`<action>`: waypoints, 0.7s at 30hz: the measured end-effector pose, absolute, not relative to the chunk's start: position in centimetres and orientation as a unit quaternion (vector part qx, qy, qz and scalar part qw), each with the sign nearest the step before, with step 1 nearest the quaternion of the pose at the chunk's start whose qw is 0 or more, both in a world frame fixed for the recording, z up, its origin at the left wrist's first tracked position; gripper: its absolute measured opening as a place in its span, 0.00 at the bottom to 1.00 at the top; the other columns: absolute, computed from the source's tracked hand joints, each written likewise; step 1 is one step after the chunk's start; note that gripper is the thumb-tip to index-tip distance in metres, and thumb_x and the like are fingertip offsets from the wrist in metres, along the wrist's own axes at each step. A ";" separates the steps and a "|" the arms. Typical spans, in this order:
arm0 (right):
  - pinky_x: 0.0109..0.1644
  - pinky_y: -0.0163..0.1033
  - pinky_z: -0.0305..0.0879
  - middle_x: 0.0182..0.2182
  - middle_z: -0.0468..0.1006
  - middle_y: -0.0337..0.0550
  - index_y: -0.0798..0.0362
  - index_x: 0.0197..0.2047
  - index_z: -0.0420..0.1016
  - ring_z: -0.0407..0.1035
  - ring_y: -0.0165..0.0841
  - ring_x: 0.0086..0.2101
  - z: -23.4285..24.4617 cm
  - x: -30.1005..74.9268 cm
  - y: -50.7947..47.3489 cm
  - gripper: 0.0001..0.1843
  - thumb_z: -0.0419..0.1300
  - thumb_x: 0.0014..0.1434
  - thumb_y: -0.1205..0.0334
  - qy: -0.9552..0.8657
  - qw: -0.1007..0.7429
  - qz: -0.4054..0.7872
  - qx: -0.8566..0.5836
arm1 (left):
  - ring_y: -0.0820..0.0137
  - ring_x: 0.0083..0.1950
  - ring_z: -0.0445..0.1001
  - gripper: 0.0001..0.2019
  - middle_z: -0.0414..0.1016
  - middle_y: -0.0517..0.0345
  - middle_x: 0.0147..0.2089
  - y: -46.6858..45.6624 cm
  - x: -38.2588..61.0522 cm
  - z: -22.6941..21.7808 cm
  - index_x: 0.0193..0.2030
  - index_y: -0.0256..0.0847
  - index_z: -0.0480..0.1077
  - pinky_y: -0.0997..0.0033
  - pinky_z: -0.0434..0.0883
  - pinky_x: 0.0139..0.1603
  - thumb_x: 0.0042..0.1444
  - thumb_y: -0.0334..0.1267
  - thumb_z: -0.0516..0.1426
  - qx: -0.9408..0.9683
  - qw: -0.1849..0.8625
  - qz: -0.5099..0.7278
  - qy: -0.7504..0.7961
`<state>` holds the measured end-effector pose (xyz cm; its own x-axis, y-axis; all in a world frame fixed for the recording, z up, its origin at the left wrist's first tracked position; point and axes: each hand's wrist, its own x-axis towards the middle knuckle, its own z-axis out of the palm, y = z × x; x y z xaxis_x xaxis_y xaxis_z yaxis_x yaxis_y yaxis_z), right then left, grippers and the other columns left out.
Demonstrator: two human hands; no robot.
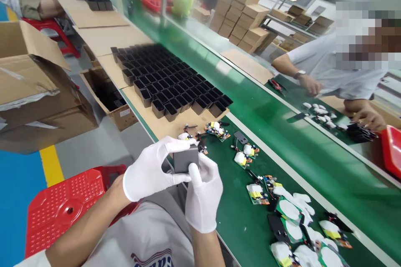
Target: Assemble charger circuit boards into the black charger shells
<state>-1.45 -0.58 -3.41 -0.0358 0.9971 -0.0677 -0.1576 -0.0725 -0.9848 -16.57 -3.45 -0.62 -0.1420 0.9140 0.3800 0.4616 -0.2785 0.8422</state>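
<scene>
Both of my hands wear white gloves and hold one small black plastic case (pixel 185 159) in front of my body, over the near edge of the green bench. My left hand (pixel 153 167) grips its left side, thumb and fingers spread along the top and bottom. On the right side, my right hand (pixel 203 192) presses its thumb against the case's face, with fingers curled behind. What lies inside the case is hidden. Just beyond it are circuit boards (pixel 216 130) with white and yellow parts, and rows of open black cases (pixel 175 79) stand on cardboard.
More circuit boards (pixel 291 217) lie in a pile on the bench at right. A red stool (pixel 65 200) and cardboard boxes (pixel 34 91) stand at left. Across the bench, a person (pixel 328 58) handles parts near a red tray (pixel 391 150).
</scene>
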 end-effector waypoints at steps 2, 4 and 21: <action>0.55 0.48 0.78 0.44 0.86 0.46 0.52 0.47 0.81 0.81 0.40 0.44 -3.6 -1.5 -0.1 0.24 0.80 0.50 0.54 -0.487 0.505 0.507 -0.501 | 0.58 0.59 0.83 0.32 0.80 0.52 0.60 -3.6 -17.0 -2.0 0.66 0.49 0.69 0.56 0.81 0.60 0.56 0.31 0.69 0.625 0.200 0.474 0.588; 0.52 0.46 0.79 0.42 0.86 0.45 0.52 0.45 0.80 0.81 0.39 0.43 -3.6 -1.6 -0.1 0.23 0.80 0.48 0.57 -0.508 0.488 0.501 -0.502 | 0.59 0.55 0.84 0.34 0.79 0.51 0.59 -3.7 -16.9 -3.4 0.67 0.48 0.67 0.58 0.83 0.55 0.54 0.27 0.67 0.620 0.185 0.443 0.621; 0.38 0.48 0.65 0.39 0.85 0.50 0.51 0.38 0.83 0.78 0.46 0.36 -0.7 33.8 -10.2 0.11 0.64 0.65 0.54 -0.570 -0.007 -0.132 -0.811 | 0.58 0.40 0.79 0.30 0.82 0.47 0.46 -6.4 -4.3 -5.8 0.48 0.46 0.79 0.51 0.79 0.48 0.49 0.68 0.68 0.237 0.801 0.414 0.362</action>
<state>33.77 -10.23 -0.68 0.3155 0.9264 0.2055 0.9226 -0.3501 0.1619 -4.31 -6.39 -5.81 0.3963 0.8341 -0.3837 -0.4917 0.5458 0.6785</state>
